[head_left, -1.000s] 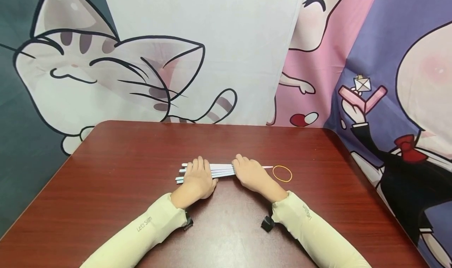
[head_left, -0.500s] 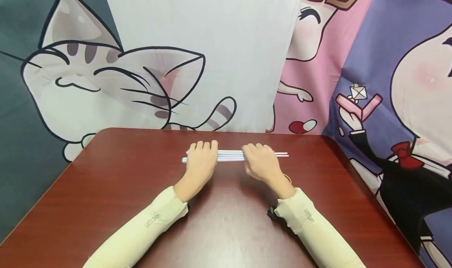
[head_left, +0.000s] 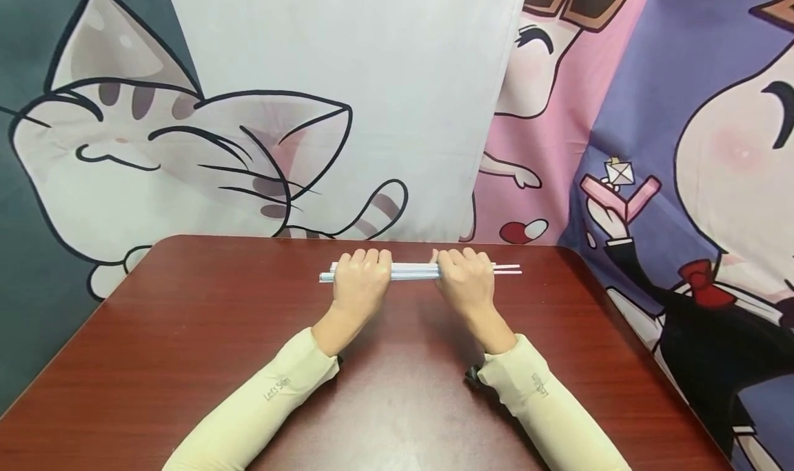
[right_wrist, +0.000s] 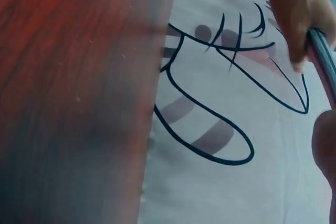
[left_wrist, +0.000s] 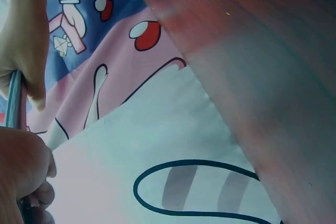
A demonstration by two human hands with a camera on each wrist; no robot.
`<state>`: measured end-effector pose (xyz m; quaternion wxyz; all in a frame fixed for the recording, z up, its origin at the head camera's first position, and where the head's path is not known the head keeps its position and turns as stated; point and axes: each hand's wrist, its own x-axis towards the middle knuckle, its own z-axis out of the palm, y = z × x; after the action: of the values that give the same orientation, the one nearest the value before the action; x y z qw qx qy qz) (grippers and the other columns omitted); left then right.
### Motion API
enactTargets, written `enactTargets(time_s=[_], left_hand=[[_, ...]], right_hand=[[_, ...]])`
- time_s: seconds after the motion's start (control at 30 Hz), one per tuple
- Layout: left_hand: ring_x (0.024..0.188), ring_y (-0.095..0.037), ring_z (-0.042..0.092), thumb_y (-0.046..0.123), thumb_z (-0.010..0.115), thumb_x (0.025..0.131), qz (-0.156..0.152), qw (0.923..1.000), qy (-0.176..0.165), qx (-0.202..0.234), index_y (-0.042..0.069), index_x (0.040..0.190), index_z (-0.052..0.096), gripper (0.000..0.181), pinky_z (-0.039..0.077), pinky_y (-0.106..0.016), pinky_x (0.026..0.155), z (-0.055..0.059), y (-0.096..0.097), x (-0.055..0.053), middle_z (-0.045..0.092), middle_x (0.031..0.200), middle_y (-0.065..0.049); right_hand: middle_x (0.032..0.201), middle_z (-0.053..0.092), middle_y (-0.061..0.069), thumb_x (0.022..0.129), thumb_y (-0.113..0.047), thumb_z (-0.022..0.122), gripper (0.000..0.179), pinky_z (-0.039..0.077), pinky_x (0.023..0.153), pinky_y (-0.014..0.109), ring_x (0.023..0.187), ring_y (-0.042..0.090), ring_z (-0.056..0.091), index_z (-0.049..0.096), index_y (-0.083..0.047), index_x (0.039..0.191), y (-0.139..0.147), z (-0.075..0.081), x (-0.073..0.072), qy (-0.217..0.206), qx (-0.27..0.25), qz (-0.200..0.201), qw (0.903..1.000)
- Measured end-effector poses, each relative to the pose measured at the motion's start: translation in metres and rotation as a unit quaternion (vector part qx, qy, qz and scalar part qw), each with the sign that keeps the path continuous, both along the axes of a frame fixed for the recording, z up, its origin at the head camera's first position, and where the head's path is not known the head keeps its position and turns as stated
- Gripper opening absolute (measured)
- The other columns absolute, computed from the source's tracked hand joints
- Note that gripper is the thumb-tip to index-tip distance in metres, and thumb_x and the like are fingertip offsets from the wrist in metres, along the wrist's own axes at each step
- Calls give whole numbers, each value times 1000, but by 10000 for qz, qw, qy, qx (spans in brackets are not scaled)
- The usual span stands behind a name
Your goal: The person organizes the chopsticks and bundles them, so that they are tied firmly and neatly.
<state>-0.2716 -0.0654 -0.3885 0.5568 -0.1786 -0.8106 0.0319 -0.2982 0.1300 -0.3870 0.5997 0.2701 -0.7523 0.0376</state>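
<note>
A bundle of slim pale chopsticks (head_left: 414, 271) lies level across both hands, raised above the table, with the thicker ends to the left and thin tips sticking out at the right. My left hand (head_left: 362, 285) grips the bundle near its thick ends. Around the part nearer the tips, my right hand (head_left: 468, 285) has its fingers curled. A short stretch of the chopsticks (left_wrist: 14, 98) shows between the hands in the left wrist view. The right wrist view has the same stretch of chopsticks (right_wrist: 323, 59) at its right edge. Knuckles hide the gripped parts.
Beneath the hands spreads a reddish-brown wooden table (head_left: 248, 388) with rounded far corners. Right behind its far edge hangs a cartoon-printed cloth (head_left: 434, 112). A small black device (head_left: 473, 376) is at the right cuff.
Both hands have lifted the chopsticks off the table and gathered the fanned-out bundle tighter, moving slightly farther away. The yellow rubber band, earlier right of the right hand, is out of sight now.
</note>
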Motion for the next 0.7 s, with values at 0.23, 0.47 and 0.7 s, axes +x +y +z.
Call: enactTargets(time_s=[0.23,0.47,0.7], left_hand=[[56,-26,51,-1,60,74,-107,9995,147,246,10,66,51,16,33,-35,48,4,-1,5,50,60,-6],[53,-25,51,9,58,89,-109,9977,463,490,9,65,52,24,37,-36,50,22,-7,6,49,58,-5],[49,-26,45,3,56,86,-87,9949,767,654,9,62,45,27,34,-37,49,43,-21,-8,44,54,-6]], right_hand=[[54,47,5,90,-12,57,30,30,45,39,49,28,40,46,-7,62,-7,1,8,281,-301,-158,9990],[57,45,4,87,-11,63,30,33,51,40,54,29,44,46,-8,63,-22,20,10,560,-466,-165,9972],[73,59,7,77,-26,72,22,39,61,49,70,34,52,60,-7,78,10,60,13,-502,220,320,9980]])
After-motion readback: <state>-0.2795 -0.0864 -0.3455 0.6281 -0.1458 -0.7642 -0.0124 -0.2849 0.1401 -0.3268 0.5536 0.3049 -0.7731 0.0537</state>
